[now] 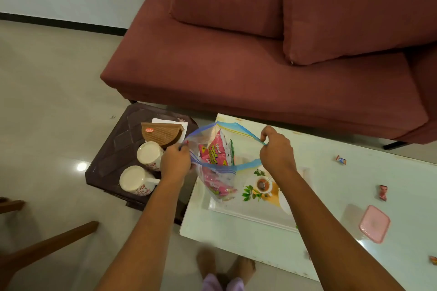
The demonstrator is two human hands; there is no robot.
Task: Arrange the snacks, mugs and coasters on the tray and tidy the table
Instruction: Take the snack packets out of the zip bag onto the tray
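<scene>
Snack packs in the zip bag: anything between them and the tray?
Only the zip bag itself. Left hand and right hand hold its mouth open above the tray; the pink snack packs sit inside. The tray surface visible below is bare.

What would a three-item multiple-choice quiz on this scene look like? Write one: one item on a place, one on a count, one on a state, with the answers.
1. Where do the mugs stand?
A. on the brown stool
B. on the tray
C. on the sofa

2. How many mugs are there?
A. one
B. two
C. four

3. What state is the zip bag in?
A. sealed flat
B. held open by both hands
C. lying on the floor

Answers:
1 A, both sit on the brown stool beside the white table.
2 B, two white floral mugs show.
3 B, the left hand and right hand pull its mouth apart over the tray.
</scene>
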